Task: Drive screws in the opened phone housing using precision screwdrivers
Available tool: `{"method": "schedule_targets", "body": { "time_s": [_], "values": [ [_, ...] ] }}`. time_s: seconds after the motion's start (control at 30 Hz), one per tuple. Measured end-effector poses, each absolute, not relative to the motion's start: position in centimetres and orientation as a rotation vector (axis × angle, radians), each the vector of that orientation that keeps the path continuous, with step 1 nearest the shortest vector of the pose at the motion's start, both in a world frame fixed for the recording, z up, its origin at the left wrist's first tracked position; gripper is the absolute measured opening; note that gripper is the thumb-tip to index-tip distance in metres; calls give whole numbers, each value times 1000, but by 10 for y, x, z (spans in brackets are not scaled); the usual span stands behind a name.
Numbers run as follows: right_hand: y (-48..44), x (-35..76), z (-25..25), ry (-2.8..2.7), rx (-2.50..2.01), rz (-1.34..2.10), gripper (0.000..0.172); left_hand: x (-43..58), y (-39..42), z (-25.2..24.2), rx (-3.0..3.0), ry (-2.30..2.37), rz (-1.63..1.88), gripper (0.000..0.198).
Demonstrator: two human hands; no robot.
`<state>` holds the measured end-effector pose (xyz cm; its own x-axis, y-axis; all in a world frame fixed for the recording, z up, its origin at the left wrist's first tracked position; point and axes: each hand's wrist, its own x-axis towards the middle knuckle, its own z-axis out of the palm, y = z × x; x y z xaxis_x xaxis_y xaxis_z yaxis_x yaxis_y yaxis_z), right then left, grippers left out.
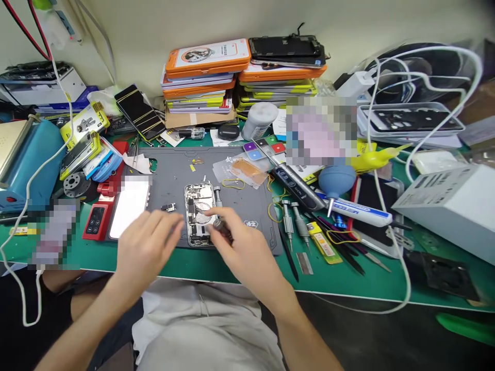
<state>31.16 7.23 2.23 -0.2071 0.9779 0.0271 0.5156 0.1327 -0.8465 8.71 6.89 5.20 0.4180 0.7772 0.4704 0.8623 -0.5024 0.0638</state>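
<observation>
An opened phone lies on a dark grey work mat, its inner parts and a pale round coil showing. Over its right edge is my right hand, thumb and fingers closed around a dark, round-ended object whose kind is unclear. A grey metal driver-like tool shows beside the phone, partly hidden behind that hand. My left hand hovers left of the phone, fingers loosely bent and apart from the thumb, with nothing visible in them. Near its fingertips sits a small phone part.
A bright white panel lies left on the mat beside a red device. Screwdrivers, a pen-shaped electric tool and a blue air blower lie right. Stacked boxes stand behind; a white cable hangs over the right side.
</observation>
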Motion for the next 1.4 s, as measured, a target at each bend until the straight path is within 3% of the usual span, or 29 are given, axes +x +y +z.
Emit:
{"method": "schedule_targets", "body": {
  "time_s": [0.17,0.4,0.83,0.97,1.17,1.4],
  "values": [
    [77,297,20,-2202,-1594,859,15,98,28,13,-2482,-1632,-833,6],
    [77,294,18,-2314,-1638,826,14,100,8,-11,-2440,-1768,-1060,8],
    [79,291,20,-2411,-1673,848,17,104,7,-32,-2403,-1631,-1072,11],
    [78,295,20,-2233,-1652,930,16,103,7,-34,-2383,-1628,-1067,10],
    [68,317,13,-1771,-1652,898,30,102,8,-32,-2403,-1605,-1107,16],
    [64,337,-4,-1283,-1509,824,48,105,12,-23,-2457,-1618,-861,30]
  ]
}}
